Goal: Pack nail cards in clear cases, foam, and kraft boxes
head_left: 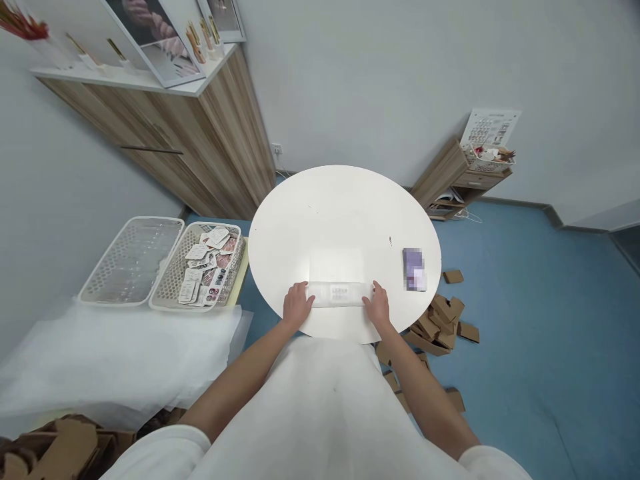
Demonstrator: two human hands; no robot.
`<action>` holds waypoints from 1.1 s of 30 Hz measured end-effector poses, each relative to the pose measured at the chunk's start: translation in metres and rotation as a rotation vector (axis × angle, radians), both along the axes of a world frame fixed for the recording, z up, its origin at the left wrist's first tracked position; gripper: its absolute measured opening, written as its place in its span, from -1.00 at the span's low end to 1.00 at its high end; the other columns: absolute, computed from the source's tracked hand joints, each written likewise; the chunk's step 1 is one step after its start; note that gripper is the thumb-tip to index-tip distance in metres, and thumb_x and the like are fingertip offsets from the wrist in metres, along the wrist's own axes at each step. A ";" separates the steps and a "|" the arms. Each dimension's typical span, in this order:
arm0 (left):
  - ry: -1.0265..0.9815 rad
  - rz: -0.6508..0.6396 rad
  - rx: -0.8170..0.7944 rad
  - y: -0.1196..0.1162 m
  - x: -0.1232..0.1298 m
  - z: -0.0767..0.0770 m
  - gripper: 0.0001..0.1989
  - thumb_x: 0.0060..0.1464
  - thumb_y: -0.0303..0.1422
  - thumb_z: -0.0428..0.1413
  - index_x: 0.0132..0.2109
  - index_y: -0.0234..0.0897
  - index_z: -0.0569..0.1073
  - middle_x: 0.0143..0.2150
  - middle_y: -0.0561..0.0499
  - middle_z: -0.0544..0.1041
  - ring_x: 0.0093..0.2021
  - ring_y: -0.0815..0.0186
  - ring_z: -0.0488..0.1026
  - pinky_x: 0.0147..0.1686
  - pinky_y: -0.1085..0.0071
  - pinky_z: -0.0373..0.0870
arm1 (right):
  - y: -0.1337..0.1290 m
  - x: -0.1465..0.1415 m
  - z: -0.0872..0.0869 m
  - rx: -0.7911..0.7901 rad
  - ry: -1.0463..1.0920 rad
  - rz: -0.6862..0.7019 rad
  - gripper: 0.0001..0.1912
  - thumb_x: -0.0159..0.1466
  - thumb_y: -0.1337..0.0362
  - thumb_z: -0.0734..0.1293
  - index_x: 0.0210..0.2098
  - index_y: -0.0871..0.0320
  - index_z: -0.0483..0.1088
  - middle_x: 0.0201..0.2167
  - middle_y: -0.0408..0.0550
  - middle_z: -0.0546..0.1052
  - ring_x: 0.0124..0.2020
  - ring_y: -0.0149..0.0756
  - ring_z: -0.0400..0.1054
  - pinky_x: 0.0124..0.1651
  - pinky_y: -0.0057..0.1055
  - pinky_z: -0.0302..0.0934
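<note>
A flat white packet point(338, 294), its printed label faintly visible through what looks like thin white foam wrapping, lies across the near part of a round white table point(290, 220). Part of a pale sheet point(337, 263) stretches from the packet toward the table's middle. My left hand point(298, 305) grips the packet's left end, thumb at the near side and fingers at the far side. At the right end, my right hand point(377, 307) holds it in a similar way. Toward the right rim, apart from my hands, lies a blurred purple item point(414, 269).
To the left stand a white basket of cards and packets point(195, 267) and another white basket with clear pieces point(133, 260). White sheets point(125, 353) are stacked nearer. Brown cardboard boxes point(440, 323) lie on the floor at right. A wooden cabinet point(200, 140) stands behind left.
</note>
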State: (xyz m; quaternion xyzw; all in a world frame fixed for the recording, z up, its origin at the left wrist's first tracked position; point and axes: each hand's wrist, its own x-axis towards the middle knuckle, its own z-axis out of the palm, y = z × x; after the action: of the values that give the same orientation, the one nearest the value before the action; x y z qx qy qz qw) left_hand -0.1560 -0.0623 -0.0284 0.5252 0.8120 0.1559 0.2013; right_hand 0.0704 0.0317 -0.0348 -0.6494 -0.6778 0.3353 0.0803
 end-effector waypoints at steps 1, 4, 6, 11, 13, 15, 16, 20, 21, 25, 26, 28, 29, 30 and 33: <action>0.047 -0.118 0.047 0.001 0.006 0.002 -0.66 0.05 -0.31 -0.04 0.00 -0.25 0.21 -0.03 -0.11 0.34 -0.02 0.17 0.26 -0.13 0.29 0.20 | -0.004 0.003 0.000 -0.010 0.028 -0.012 -0.37 0.13 0.27 0.17 0.17 0.12 -0.11 0.03 0.05 0.18 0.04 -0.16 0.12 0.01 -0.27 0.10; 0.112 -0.467 0.118 0.011 0.028 0.006 -0.63 0.04 -0.31 -0.02 0.03 -0.17 0.21 0.10 -0.08 0.25 0.11 0.14 0.14 0.01 0.23 0.09 | -0.016 0.010 -0.002 -0.038 0.081 -0.042 -0.35 0.12 0.24 0.18 0.17 0.17 -0.10 -0.01 0.07 0.21 -0.02 -0.19 0.18 0.01 -0.30 0.12; 0.158 -0.553 0.103 0.023 0.042 0.004 -0.51 -0.01 -0.30 0.04 0.09 -0.18 0.16 0.20 -0.10 0.12 0.18 0.10 0.02 0.08 0.17 -0.01 | -0.025 0.013 -0.004 -0.040 0.096 -0.059 -0.36 0.11 0.24 0.19 0.16 0.18 -0.08 0.00 0.08 0.21 -0.04 -0.19 0.19 0.02 -0.30 0.12; 0.208 -0.589 -0.053 0.042 0.055 -0.009 -0.39 -0.05 -0.41 0.05 0.17 -0.21 0.05 0.24 -0.13 0.05 0.23 0.09 -0.07 0.11 0.11 -0.07 | -0.043 0.016 -0.005 -0.093 0.140 -0.084 -0.39 0.12 0.24 0.18 0.14 0.15 -0.04 0.03 0.07 0.18 -0.06 -0.23 0.22 0.01 -0.33 0.14; 0.198 -0.605 -0.059 0.040 0.052 -0.013 -0.40 -0.04 -0.43 0.03 0.17 -0.20 0.05 0.23 -0.12 0.07 0.23 0.11 -0.06 0.10 0.13 -0.04 | -0.050 0.016 -0.005 -0.113 0.167 -0.104 -0.41 0.11 0.24 0.19 0.12 0.16 -0.01 0.01 0.06 0.20 -0.06 -0.24 0.21 0.03 -0.33 0.13; 0.175 -0.611 -0.038 0.035 0.047 -0.015 -0.42 -0.04 -0.42 0.02 0.16 -0.22 0.06 0.22 -0.13 0.09 0.22 0.11 -0.04 0.09 0.14 0.00 | -0.058 0.013 -0.004 -0.142 0.217 -0.127 -0.41 0.09 0.25 0.21 0.11 0.16 0.02 0.00 0.06 0.21 -0.05 -0.25 0.21 0.04 -0.34 0.11; 0.158 -0.611 -0.026 0.031 0.044 -0.015 -0.43 -0.03 -0.40 0.02 0.15 -0.24 0.07 0.22 -0.14 0.10 0.21 0.10 -0.02 0.08 0.16 0.02 | -0.063 0.010 -0.004 -0.166 0.254 -0.146 -0.40 0.08 0.26 0.23 0.10 0.15 0.02 0.01 0.05 0.21 -0.04 -0.26 0.21 0.05 -0.34 0.11; 0.084 -0.629 0.026 0.016 0.036 -0.016 -0.42 -0.02 -0.32 0.00 0.16 -0.26 0.04 0.20 -0.16 0.11 0.19 0.11 0.02 0.08 0.21 0.04 | -0.074 -0.003 -0.002 -0.340 0.498 -0.307 -0.32 0.07 0.22 0.27 0.13 0.09 -0.07 0.00 0.03 0.25 -0.03 -0.28 0.25 -0.02 -0.37 0.20; 0.072 -0.636 0.035 0.013 0.035 -0.016 -0.41 -0.01 -0.31 -0.01 0.17 -0.27 0.02 0.20 -0.16 0.11 0.19 0.11 0.02 0.08 0.21 0.03 | -0.074 -0.006 -0.002 -0.376 0.555 -0.341 -0.31 0.08 0.19 0.27 0.14 0.08 -0.10 -0.02 0.03 0.27 -0.04 -0.28 0.27 -0.05 -0.38 0.23; 0.071 -0.671 0.052 0.000 0.031 -0.013 -0.40 -0.01 -0.29 -0.01 0.17 -0.28 0.01 0.20 -0.17 0.11 0.17 0.12 0.04 0.09 0.23 0.01 | -0.061 -0.010 0.002 -0.433 0.644 -0.392 -0.28 0.09 0.11 0.27 0.15 0.06 -0.13 -0.04 0.03 0.30 -0.08 -0.30 0.31 -0.17 -0.43 0.31; 0.081 -0.686 0.053 -0.003 0.031 -0.012 -0.40 -0.02 -0.30 0.01 0.16 -0.28 0.02 0.20 -0.17 0.11 0.17 0.12 0.04 0.08 0.24 0.01 | -0.056 -0.010 0.003 -0.436 0.643 -0.386 -0.28 0.08 0.10 0.28 0.14 0.07 -0.12 -0.02 0.05 0.29 -0.09 -0.30 0.32 -0.21 -0.43 0.31; 0.104 -0.710 0.050 -0.009 0.031 -0.011 -0.42 -0.03 -0.32 0.02 0.15 -0.25 0.05 0.20 -0.15 0.11 0.18 0.12 0.03 0.07 0.24 0.02 | -0.045 -0.011 0.004 -0.432 0.587 -0.345 -0.29 0.06 0.10 0.29 0.12 0.09 -0.07 0.00 0.08 0.28 -0.14 -0.30 0.34 -0.28 -0.44 0.31; 0.115 -0.713 0.046 -0.011 0.031 -0.011 -0.43 -0.03 -0.33 0.02 0.14 -0.23 0.05 0.20 -0.14 0.10 0.19 0.12 0.02 0.07 0.24 0.02 | -0.041 -0.011 0.004 -0.428 0.544 -0.315 -0.33 0.05 0.11 0.30 0.09 0.11 -0.01 -0.02 0.09 0.31 -0.17 -0.30 0.35 -0.32 -0.44 0.30; 0.126 -0.711 0.039 -0.013 0.032 -0.011 -0.44 -0.02 -0.33 0.02 0.14 -0.20 0.06 0.21 -0.13 0.10 0.19 0.13 0.01 0.06 0.23 0.02 | -0.038 -0.012 0.004 -0.423 0.498 -0.286 -0.39 0.04 0.13 0.30 0.04 0.13 0.06 -0.06 0.09 0.34 -0.21 -0.30 0.36 -0.35 -0.45 0.29; 0.150 -0.690 0.019 -0.013 0.035 -0.012 -0.44 -0.03 -0.34 0.04 0.13 -0.16 0.06 0.21 -0.11 0.11 0.19 0.13 0.01 0.08 0.21 0.00 | -0.033 -0.014 0.000 -0.410 0.409 -0.236 -0.64 0.04 0.14 0.27 -0.20 0.17 0.26 -0.24 0.03 0.43 -0.32 -0.32 0.36 -0.43 -0.47 0.24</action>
State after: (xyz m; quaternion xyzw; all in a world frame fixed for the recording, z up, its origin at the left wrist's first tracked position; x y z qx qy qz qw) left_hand -0.1210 -0.0756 -0.0402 0.7804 0.5978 0.0472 0.1770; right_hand 0.0562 -0.0008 -0.0346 -0.6453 -0.4858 0.5771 0.1207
